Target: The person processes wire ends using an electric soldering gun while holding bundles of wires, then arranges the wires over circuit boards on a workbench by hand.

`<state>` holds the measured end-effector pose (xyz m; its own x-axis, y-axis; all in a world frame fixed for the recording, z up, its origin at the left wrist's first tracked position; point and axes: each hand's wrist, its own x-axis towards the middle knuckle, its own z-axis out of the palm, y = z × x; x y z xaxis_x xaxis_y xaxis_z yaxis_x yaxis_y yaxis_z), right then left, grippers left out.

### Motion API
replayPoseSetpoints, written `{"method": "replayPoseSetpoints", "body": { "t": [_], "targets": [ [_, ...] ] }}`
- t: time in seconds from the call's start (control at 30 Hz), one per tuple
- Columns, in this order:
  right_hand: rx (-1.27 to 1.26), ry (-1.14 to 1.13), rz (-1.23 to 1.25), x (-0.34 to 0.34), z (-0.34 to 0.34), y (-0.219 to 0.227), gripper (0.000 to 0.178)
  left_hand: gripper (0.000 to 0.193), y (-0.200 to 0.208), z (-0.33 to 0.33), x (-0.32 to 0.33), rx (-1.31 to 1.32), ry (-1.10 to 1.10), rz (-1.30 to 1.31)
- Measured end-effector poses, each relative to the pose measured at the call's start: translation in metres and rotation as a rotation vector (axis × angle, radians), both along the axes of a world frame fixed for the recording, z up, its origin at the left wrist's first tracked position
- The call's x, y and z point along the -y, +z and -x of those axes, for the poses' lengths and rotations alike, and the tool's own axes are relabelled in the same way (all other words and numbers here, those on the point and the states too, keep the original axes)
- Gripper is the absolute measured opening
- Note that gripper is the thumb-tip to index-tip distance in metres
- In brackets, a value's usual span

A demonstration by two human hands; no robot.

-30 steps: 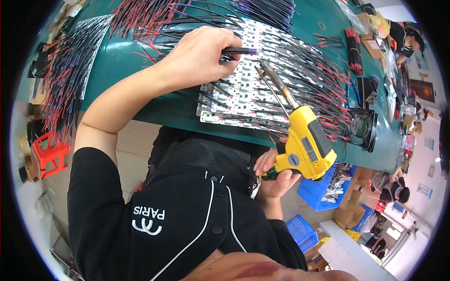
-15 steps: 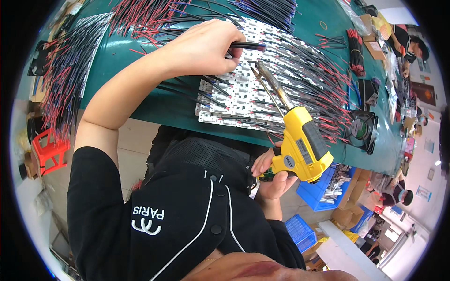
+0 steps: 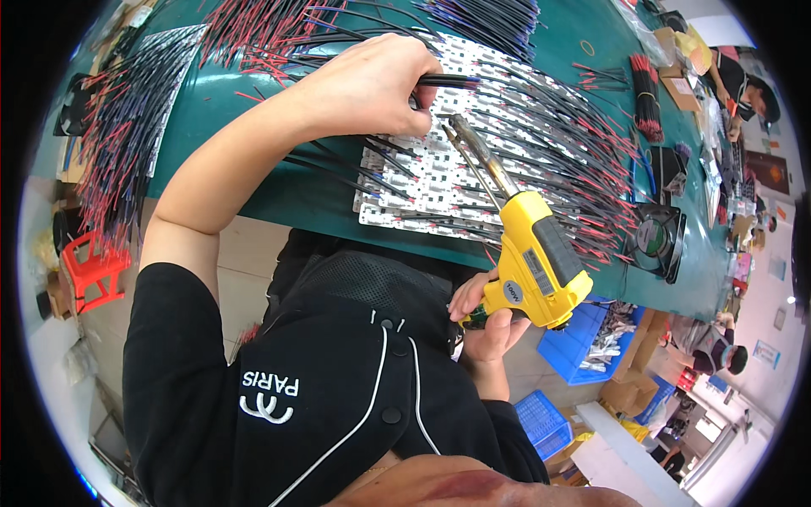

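My left hand is closed around a small bunch of black wires, whose ends stick out to the right over the white circuit boards. A yellow soldering gun is gripped by its handle in my right hand, at the table's near edge. Its metal tip points up and left, just below the held wire ends; whether it touches a board I cannot tell. Rows of black wires with red ends lie across the boards' right side.
More wired boards lie at the left of the green table. Wire bundles lie at the far side, and a tied bundle at the right. A black fan stands near the right edge, above a blue bin.
The soldering gun has shifted slightly left with my right hand, bringing its tip nearer my left hand. My left hand keeps its place with the wires.
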<state>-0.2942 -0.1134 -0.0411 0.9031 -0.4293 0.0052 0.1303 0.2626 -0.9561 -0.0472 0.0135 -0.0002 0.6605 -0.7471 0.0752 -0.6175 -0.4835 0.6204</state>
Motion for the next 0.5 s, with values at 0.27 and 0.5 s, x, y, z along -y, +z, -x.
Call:
{"method": "replayPoseSetpoints", "body": {
  "t": [0.27,0.5],
  "targets": [
    [-0.017,-0.022,-0.002,-0.0021,-0.0011,-0.0008,0.055,0.017,-0.0006,-0.0028,-0.0003,-0.010,-0.019,0.003],
    [-0.067,-0.009,0.007,0.0005,-0.0024,0.0024,0.056,0.017,0.0006,-0.0030,0.0034,-0.018,-0.026,-0.016]
  ]
}}
